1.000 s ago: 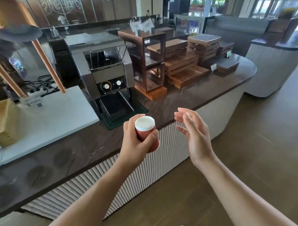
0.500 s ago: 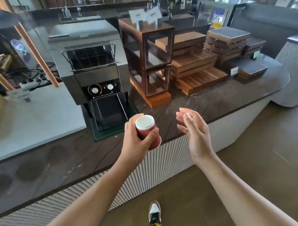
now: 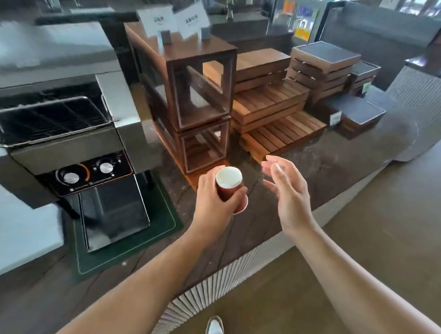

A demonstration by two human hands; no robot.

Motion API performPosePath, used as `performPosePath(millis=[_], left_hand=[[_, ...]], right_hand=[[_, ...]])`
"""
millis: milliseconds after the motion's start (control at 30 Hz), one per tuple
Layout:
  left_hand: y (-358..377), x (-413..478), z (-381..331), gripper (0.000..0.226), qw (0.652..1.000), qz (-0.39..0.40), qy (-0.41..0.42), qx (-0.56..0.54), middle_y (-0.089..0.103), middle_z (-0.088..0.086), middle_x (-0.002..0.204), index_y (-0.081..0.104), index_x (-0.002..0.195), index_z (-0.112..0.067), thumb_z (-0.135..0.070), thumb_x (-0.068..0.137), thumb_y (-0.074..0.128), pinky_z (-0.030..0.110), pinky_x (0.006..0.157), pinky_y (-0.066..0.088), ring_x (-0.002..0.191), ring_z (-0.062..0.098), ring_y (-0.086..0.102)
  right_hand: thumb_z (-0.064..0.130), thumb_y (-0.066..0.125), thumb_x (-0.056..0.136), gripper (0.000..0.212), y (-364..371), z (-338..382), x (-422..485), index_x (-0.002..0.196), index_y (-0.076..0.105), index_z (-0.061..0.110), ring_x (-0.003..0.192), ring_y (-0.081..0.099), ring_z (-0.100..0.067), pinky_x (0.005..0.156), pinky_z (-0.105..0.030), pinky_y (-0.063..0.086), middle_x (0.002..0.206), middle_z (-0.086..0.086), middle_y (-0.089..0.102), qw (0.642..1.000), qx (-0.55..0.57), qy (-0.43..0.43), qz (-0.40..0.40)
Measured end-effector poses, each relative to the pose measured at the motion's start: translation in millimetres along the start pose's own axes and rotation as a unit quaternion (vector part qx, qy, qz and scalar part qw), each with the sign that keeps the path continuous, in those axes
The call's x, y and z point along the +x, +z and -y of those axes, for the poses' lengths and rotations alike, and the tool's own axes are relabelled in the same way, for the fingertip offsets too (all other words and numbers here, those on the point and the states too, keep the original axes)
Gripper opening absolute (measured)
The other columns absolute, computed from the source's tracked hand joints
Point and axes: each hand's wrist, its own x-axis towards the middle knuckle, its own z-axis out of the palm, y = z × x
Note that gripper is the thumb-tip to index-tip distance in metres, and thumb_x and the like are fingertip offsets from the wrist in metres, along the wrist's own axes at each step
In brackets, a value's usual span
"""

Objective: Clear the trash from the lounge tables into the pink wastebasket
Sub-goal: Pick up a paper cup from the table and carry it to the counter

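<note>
Closer in on the desk (image 3: 339, 167) now than half a second back. The toaster (image 3: 63, 137) and the stacked display boxes (image 3: 194, 92) fill way more of the view, and both hands sit over the dark top instead of at its edge.

The hold looks the same. The red paper cup (image 3: 228, 179) is wrapped in the left grip (image 3: 213, 204), fingers behind it and thumb across the front, up in the air and not touching the desk. Its long axis is tipped: white flat end up toward the camera, wider rim pointing down and to the right.

The right grip (image 3: 287, 189) hangs just beside it on the right with fingers spread and loose, holding nothing and not touching the cup.

So the left one is obviously the carrier here, and the right is near enough to steady the rim end if needed.

The catch is that I can't see the pink wastebasket anywhere. I'd guess the next bit is a turn or a walk to find it, with the cup going along for the ride.

Further out there are wooden crates (image 3: 269, 102) behind and a shoe (image 3: 214, 329) on the floor below.
</note>
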Motion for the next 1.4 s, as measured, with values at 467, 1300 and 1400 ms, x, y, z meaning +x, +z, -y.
performPosePath(millis=[467,1300,1400], left_hand=[[100.2,127.5,52.0,0.059,0.997,-0.032,-0.04,0.065,0.059,-0.008,0.127,0.05,0.133,-0.028,-0.029,0.085,0.085,0.046,0.11,0.049,0.121,0.019,0.054],[218.6,243.8,78.2,0.089,0.94,-0.199,-0.243,0.133,0.043,0.002,0.161,0.022,0.166,-0.024,-0.029,0.097,0.078,0.035,0.118,0.04,0.147,0.022,0.046],[215.7,230.0,68.9,0.083,0.941,-0.223,-0.231,0.111,0.037,-0.005,0.166,0.023,0.164,-0.033,-0.035,0.098,0.074,0.028,0.115,0.032,0.151,0.015,0.04]], right_hand=[[0.046,0.062,0.1,0.039,-36.3,-45.9,132.6,0.125,0.067,0.015,0.123,0.065,-0.017,0.112,-0.045,0.052,0.127,-0.002,0.07,0.999,0.012,0.05,-0.002],[0.053,0.063,0.096,0.038,-67.5,-121.8,327.5,0.125,0.067,0.029,0.125,0.064,-0.005,0.116,-0.04,0.049,0.127,0.009,0.071,0.951,0.016,0.117,0.284],[0.053,0.06,0.095,0.037,-59.1,-120.8,331.0,0.125,0.066,0.032,0.127,0.064,-0.008,0.115,-0.04,0.05,0.13,0.01,0.07,0.948,0.004,0.105,0.3]])
